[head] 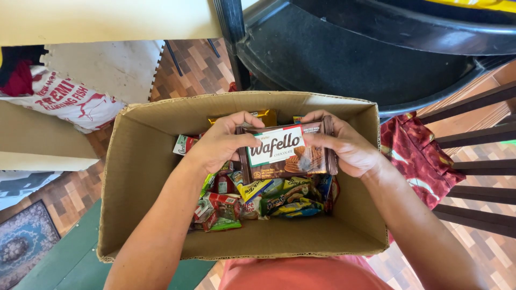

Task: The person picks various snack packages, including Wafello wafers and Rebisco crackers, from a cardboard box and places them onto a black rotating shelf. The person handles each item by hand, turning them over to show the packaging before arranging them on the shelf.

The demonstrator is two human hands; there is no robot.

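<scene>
Head view looks straight down into an open cardboard box (134, 177) sitting low in front of the person, with both bare arms reaching in from below. The 2 hands hold 1 brown wafer packet (287, 151) flat and face-up above the heap of snack packets (258, 198), probably so its front can be seen. The left hand (220, 142) pinches the packet's left end, thumb on top and fingers curled under; the right hand (346, 147) clamps the right end the same way, so both grips are closed on the packet. The packet spans the gap between the hands, with its crimped ends at the fingertips and its middle unsupported. It hangs near the box's far wall, just above a gold wrapper (263, 115), though whether it touches the packets beneath is hard to tell from this angle. Outside the box, a dark plastic chair (349, 59) stands beyond, a printed white sack (64, 99) lies to the left, and a red cloth (416, 156) lies to the right.
</scene>
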